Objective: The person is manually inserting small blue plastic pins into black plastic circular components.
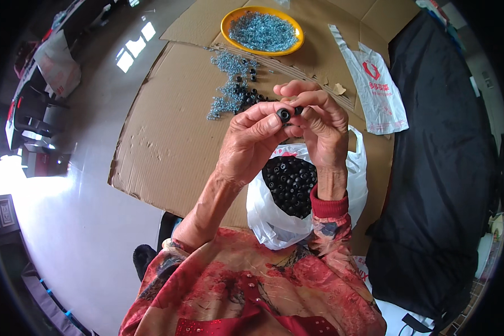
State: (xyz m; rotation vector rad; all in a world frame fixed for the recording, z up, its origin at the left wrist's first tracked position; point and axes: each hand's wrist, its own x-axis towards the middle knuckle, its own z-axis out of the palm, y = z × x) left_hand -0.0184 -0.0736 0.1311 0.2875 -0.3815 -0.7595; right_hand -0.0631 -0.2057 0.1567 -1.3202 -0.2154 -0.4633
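Observation:
My left hand (246,137) pinches a small round black plastic part (284,115) with a hole in its middle. Close against it, the fingers of my right hand (326,126) are closed on a second small black piece (298,111), mostly covered by the fingertips. Both hands meet above the cardboard. Below them an open white plastic bag (260,215) holds a heap of similar black parts (290,185). Just beyond my left fingers lie loose black parts (251,96) beside scattered small bluish clear pieces (224,105).
An orange-yellow plate (225,31) full of the bluish pieces stands at the far side of the cardboard sheet (151,140). A flat white plastic bag (378,92) lies at the right, next to a large black cloth (437,168). Grey floor (101,140) extends on the left.

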